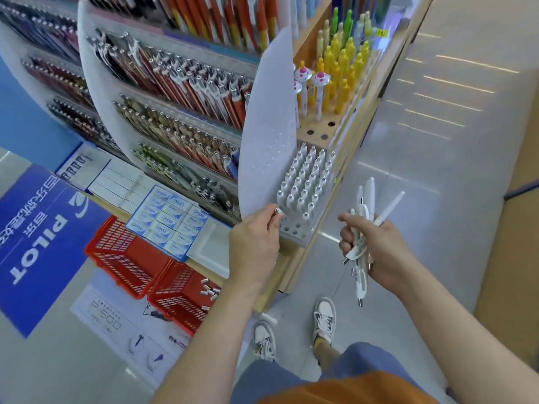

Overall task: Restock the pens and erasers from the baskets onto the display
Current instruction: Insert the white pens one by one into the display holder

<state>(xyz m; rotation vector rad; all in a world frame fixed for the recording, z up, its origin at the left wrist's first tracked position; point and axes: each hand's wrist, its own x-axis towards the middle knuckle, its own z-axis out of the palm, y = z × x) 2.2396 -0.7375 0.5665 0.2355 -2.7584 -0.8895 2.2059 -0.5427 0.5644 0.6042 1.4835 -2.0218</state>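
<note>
Pinching a pen [278, 211], left hand [253, 243] — right hand [379, 252] gripping white pens [369, 196], PILOT sign [38, 249]

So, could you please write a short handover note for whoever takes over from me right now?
Left hand: pinches one white pen at the front of the white pen tray.
Right hand: grips a bundle of white pens, away from the tray.
Done: most tray holes are filled.
Left: a few front holes are open, so seat the held pens. Small erasers lie in the nearer red basket on the floor.
</note>
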